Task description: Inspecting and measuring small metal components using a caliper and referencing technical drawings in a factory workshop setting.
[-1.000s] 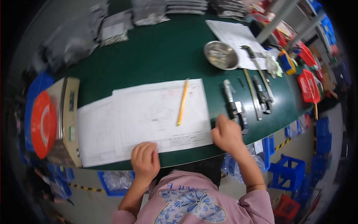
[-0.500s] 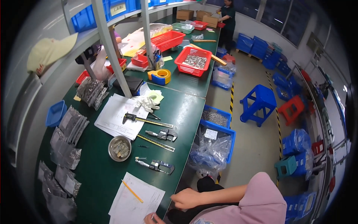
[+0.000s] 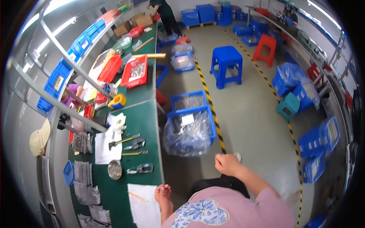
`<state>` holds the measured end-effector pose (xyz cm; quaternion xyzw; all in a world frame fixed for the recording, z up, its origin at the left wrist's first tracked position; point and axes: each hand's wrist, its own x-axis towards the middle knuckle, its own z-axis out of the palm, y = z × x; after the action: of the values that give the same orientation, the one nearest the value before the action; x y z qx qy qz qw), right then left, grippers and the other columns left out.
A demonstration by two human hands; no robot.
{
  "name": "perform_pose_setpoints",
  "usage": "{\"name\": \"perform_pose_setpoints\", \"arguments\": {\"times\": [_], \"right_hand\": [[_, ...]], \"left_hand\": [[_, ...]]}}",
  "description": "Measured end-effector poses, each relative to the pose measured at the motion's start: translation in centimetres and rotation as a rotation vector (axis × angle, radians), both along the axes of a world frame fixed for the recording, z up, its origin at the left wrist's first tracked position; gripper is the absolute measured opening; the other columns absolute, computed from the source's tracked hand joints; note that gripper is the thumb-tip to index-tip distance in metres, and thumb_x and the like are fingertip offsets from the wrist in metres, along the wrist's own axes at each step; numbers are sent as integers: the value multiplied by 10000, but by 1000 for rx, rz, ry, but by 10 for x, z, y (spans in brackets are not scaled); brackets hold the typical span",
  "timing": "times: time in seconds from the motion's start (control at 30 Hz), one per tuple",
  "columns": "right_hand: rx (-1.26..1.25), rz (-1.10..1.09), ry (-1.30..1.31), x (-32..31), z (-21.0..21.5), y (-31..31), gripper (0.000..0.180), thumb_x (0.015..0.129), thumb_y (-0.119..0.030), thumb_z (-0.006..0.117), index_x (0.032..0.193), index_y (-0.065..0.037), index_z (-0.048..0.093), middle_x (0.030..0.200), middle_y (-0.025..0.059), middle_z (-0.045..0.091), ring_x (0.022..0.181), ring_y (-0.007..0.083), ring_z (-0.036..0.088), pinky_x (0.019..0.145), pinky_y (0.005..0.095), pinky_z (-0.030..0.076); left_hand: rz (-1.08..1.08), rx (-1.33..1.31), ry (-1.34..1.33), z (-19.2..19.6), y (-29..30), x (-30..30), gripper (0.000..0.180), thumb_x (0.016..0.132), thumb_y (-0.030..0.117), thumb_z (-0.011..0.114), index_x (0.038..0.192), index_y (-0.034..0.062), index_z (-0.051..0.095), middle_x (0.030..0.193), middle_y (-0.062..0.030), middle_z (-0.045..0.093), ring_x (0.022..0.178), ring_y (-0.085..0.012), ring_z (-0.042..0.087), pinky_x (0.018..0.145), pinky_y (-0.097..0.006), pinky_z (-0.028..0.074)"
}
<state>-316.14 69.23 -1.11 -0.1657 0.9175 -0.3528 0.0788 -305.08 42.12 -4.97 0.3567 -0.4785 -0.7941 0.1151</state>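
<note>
My left hand (image 3: 163,196) is at the table's edge beside a sheet of paper (image 3: 146,212), its fingers curled together. Whether it holds a small thing is too fine to make out. Over the floor, away from the table, my right hand (image 3: 227,164) is closed with its fingers bent in, and their contents are hidden. A yellow pencil (image 3: 137,196) lies on the paper. Farther up the green table are a digital micrometer (image 3: 140,169), a second micrometer (image 3: 135,144), a caliper (image 3: 124,141) and a round metal bowl (image 3: 114,170) of small pieces.
Blue crates, one of them (image 3: 189,102) full of small metal parts and another (image 3: 211,127) covered in plastic, stand on the floor beside the table. A blue stool (image 3: 226,62) is farther off. Bagged parts (image 3: 83,173) line the table's left. Another person (image 3: 166,15) stands at the far end.
The view has swung right and up, showing more floor. My right hand has moved away from the table's edge, out over the floor. More of my left hand shows, raised beside the paper.
</note>
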Motion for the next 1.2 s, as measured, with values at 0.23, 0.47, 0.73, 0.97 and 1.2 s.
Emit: {"name": "perform_pose_setpoints", "arguments": {"times": [0.23,0.47,0.73,0.97,1.2], "right_hand": [[166,-386,92,-11,-13,177,137,795,-158,451,753,-39,505,628,154,553,587,356,524,531,426,408],[-82,-685,-11,-43,-14,260,130,817,-117,430,782,-44,531,645,80,580,566,222,557,541,331,422],[-34,-602,-48,-152,-29,295,171,788,-73,457,931,-21,535,571,64,537,506,209,517,526,324,409],[-159,-536,-61,-322,-21,306,368,766,-29,480,1128,-15,417,563,50,535,494,138,499,489,272,386],[-167,-337,-173,-491,-16,302,278,802,-31,455,1078,-9,460,585,36,544,489,60,470,418,197,348]], "left_hand": [[-532,-20,-73,6,147,-130,179,809,155,552,921,15,556,783,-45,584,693,-100,535,622,-214,429],[-826,-14,97,15,270,-232,144,828,153,517,857,15,545,736,-19,552,680,-85,497,630,-206,394],[-685,31,-37,-6,306,-345,191,838,147,500,945,2,564,741,-21,557,666,-86,518,598,-194,408],[-452,161,-35,-4,314,-484,250,846,94,453,1058,-13,532,766,-42,563,693,-93,536,609,-207,431],[-182,204,112,6,284,-573,228,844,97,460,1037,10,542,763,-37,573,699,-105,547,652,-219,454]]}}
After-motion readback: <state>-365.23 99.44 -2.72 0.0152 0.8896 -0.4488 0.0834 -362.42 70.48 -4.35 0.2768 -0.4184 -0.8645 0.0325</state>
